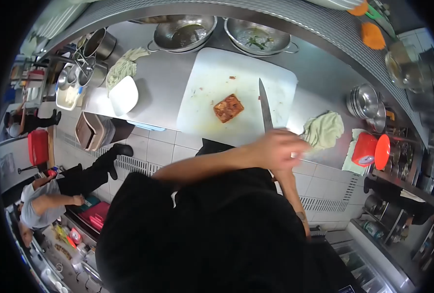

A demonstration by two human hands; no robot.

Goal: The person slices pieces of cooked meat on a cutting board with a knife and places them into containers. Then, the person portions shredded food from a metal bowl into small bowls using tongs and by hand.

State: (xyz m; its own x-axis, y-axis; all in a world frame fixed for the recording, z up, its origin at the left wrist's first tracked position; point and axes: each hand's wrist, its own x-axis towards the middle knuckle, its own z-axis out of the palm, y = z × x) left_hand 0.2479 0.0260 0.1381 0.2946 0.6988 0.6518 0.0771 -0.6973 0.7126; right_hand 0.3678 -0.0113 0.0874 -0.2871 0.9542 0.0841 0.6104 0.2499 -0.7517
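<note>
At upper centre, your white board (pixel 209 73) gives room on every side of the reddish-brown, blocky food piece (pixel 228 108); its lower edge reaches the desk's (pixel 163 88) front, and metal bowls (pixel 185 36) bound its top. Your blurred left hand (pixel 283 148) covers the knife's (pixel 265 105) near end and your right forearm's (pixel 290 193) far end; you can't tell either grip's state.

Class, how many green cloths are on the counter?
3: a cloth by the white container, another right of the cutting board, a third under the red scale. Some may be hidden.
</note>
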